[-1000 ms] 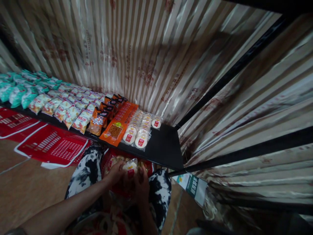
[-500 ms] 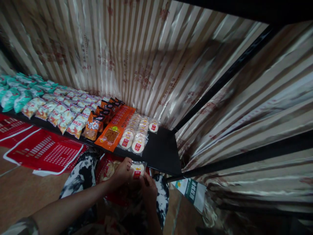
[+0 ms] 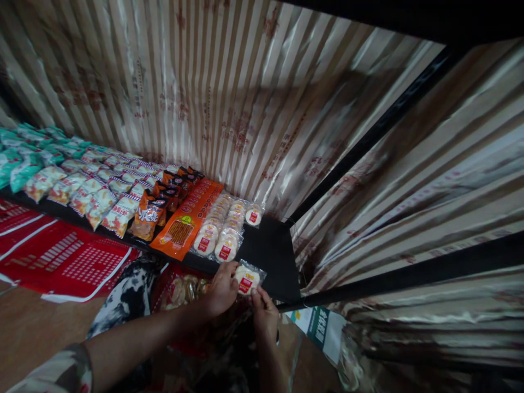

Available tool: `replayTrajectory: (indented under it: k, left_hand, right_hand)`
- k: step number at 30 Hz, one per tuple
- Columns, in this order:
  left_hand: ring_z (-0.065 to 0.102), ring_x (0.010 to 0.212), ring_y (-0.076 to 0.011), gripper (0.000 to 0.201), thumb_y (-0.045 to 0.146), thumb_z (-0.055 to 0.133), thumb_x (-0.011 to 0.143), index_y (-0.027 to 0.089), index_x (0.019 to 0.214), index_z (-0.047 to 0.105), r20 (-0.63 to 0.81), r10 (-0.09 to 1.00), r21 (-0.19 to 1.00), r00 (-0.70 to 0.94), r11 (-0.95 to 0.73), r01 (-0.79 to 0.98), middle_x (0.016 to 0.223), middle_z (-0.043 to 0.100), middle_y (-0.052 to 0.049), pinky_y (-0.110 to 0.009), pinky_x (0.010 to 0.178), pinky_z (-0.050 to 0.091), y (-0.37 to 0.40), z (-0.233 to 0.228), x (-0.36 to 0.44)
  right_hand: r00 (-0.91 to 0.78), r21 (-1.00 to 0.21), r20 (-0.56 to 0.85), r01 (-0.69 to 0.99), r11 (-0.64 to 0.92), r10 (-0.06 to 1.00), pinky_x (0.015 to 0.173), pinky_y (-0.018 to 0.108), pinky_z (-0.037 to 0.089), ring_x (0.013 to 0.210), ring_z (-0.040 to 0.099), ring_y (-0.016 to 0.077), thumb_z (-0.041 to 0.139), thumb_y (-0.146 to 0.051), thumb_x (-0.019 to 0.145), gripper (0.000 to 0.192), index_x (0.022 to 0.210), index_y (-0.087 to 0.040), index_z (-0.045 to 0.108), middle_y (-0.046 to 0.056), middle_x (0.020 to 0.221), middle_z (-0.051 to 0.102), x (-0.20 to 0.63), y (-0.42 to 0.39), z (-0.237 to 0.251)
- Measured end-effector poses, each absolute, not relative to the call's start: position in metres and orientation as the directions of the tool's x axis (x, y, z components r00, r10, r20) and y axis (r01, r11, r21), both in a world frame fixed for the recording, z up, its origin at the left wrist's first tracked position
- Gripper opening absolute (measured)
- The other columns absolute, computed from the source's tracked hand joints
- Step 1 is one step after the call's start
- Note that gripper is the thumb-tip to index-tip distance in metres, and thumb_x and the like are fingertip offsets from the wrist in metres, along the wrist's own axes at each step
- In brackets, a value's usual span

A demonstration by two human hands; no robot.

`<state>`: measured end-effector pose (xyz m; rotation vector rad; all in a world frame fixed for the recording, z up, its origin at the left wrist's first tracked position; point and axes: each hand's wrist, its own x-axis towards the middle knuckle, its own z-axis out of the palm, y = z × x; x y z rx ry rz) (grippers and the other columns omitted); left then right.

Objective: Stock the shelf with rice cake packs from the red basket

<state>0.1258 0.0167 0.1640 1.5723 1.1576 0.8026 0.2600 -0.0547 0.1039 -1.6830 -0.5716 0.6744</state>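
Both my hands hold one clear packet of round white crackers with a red label [image 3: 246, 279] at the front edge of the black shelf [image 3: 275, 257]. My left hand [image 3: 221, 287] grips its left side, my right hand [image 3: 264, 312] pinches its lower edge. Just beyond lie two rows of the same cracker packets [image 3: 224, 227] on the shelf. An open red bag with more packets [image 3: 180, 289] rests in my lap below the shelf.
Left of the crackers lie a long orange snack pack [image 3: 189, 216], orange bags [image 3: 148, 214], rows of pale red-striped packets [image 3: 94, 188] and teal packets [image 3: 24, 158]. Striped curtain [image 3: 229, 93] backs the shelf. Red baskets [image 3: 61, 256] lie on the floor.
My hands lifted the cracker packet from my lap up and to the right, onto the shelf's front edge. The view shifted a little to the right.
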Motion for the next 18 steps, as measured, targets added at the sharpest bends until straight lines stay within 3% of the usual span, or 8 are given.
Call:
replayTrajectory:
  k: [7,12,18]
  left_hand:
    - [0.051,0.118,-0.0227,0.051,0.007,0.044,0.073,0.012,0.122,0.054,0.005,0.903,0.904,0.430,-0.188,0.384,0.124,0.056,-0.013,-0.034,0.107,0.038,0.018,0.166,0.154]
    - [0.040,0.133,-0.0253,0.056,0.008,0.045,0.073,0.013,0.128,0.054,0.002,0.884,0.900,0.468,-0.206,0.384,0.141,0.049,-0.012,-0.036,0.115,0.029,0.024,0.164,0.171]
    - [0.030,0.141,-0.0282,0.060,0.010,0.047,0.073,0.009,0.132,0.052,-0.066,0.879,0.909,0.472,-0.143,0.392,0.147,0.042,-0.013,-0.040,0.118,0.024,0.033,0.169,0.187]
  right_hand:
    - [0.744,-0.974,-0.217,-0.117,-0.196,0.632,0.061,0.029,0.054,0.066,0.068,0.0210,0.074,-0.056,0.055,0.058,0.094,-0.014,0.075,0.008,0.078,0.075,0.285,-0.036,0.106]
    - [0.761,-0.977,-0.167,-0.043,-0.208,0.627,0.059,0.029,0.053,0.061,0.066,0.0204,0.073,-0.058,0.054,0.058,0.090,-0.013,0.075,0.007,0.068,0.073,0.302,-0.019,0.107]
    - [0.761,-0.973,-0.172,-0.034,-0.226,0.626,0.061,0.029,0.052,0.063,0.066,0.0204,0.071,-0.057,0.054,0.060,0.092,-0.011,0.074,0.008,0.072,0.073,0.312,0.002,0.111]
